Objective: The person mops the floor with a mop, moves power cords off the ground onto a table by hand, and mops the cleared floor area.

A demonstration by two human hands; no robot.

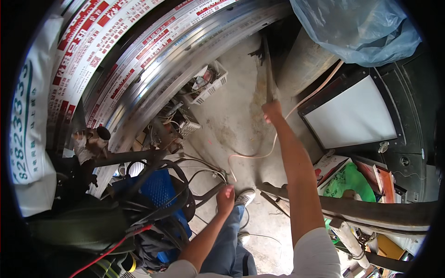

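Observation:
My right hand [272, 111] is stretched out ahead, its fingers wrapped around the near end of a long, narrow flat bar [268, 71]. The bar is grey-brown and runs away towards a dark corner; its material is unclear. Lower down, my left hand [226, 198] hangs above my leg with curled fingers. It is nearest to a bundle of dark cables [212, 167], and whether it touches them or holds anything is hidden. A thin pinkish hose [253, 156] curves over the concrete floor [226, 128] between my two hands.
Long wrapped profiles [153, 59] bearing print line the left. Beside them are white plastic baskets [208, 87] of scrap and a blue perforated crate [158, 189]. On the right stand a large cylinder [306, 62], a blue plastic bag [365, 31], a black cabinet [406, 153] and a wooden beam [375, 212].

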